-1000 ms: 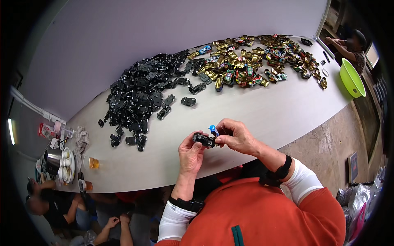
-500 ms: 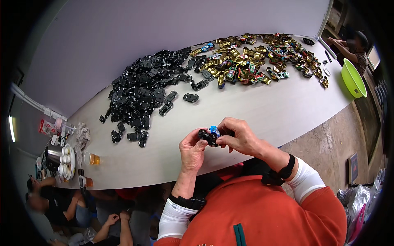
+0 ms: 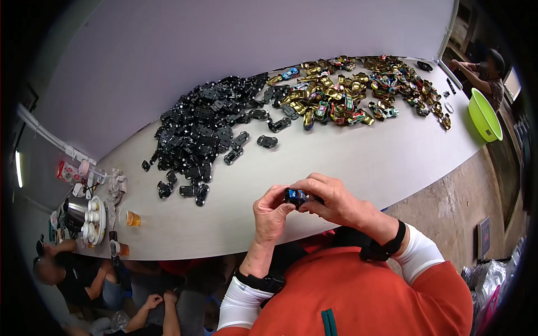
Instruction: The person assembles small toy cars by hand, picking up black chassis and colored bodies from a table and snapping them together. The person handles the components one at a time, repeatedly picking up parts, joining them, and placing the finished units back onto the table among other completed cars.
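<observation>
Two bare hands meet over the near edge of the pale surface (image 3: 330,162), just beyond the person's orange top (image 3: 358,291). Between them sits a small blue-and-black toy car (image 3: 295,196). The left hand (image 3: 271,219) grips its left end between thumb and fingers; the right hand (image 3: 332,200) pinches the other end, its thumb close to the left thumb. Both grips are narrow, and the fingers cover much of the car.

One second ago the blue piece stands up at the right end of the black base, with much of the base's length showing beside it. Half a second ago it is lower, against the base. Now blue and black form one compact shape, and the hands are closer together; whether the parts are fully joined cannot be told.

Farther out, a single black car base (image 3: 267,141) lies apart from the large heap of black bases (image 3: 196,126). To the right of that heap spread the gold and coloured car shells (image 3: 342,95). Both heaps look unchanged. A lime-green basin (image 3: 484,115) stands at the far right end.
</observation>
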Demonstrator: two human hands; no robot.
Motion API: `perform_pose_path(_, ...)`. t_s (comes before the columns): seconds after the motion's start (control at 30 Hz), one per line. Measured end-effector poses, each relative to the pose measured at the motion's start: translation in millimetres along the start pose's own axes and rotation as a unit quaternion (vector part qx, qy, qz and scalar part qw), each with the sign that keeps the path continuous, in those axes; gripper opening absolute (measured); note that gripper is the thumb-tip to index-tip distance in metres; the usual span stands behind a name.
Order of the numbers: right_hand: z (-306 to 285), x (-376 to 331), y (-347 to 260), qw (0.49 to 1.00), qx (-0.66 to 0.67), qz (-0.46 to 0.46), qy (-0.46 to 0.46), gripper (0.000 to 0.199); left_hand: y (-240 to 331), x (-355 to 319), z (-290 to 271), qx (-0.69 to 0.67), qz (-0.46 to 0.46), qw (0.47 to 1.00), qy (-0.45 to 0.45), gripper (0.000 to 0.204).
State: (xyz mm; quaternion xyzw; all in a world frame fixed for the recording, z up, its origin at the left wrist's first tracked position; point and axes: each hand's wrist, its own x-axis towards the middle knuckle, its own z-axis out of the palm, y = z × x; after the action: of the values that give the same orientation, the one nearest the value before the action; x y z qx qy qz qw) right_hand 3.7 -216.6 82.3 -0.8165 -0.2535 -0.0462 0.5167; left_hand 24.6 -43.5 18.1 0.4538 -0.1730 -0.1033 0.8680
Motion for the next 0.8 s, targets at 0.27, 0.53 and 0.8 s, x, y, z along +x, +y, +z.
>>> perform_pose_path(0.27, -2.6, 1.9, -5.8, 0.999, -0.008, -0.006, -0.030, 0.042, 7.8, 2.9, 5.7, 0.022, 0.014, 1.000, -0.017, 0.038)
perform_pose_path(0.53, -1.3, -0.7, -3.9, 1.000, 0.011, -0.029, 0.005, 0.036, 18.6, 4.4, 19.4, 0.073, 0.004, 0.997, -0.040, 0.033)
perform_pose_path(0.8, 2.6, -2.1, 7.6, 0.991, 0.056, 0.115, -0.027, 0.018, 10.0, -0.4, 3.5, 0.009, -0.143, 0.989, 0.032, 0.029)
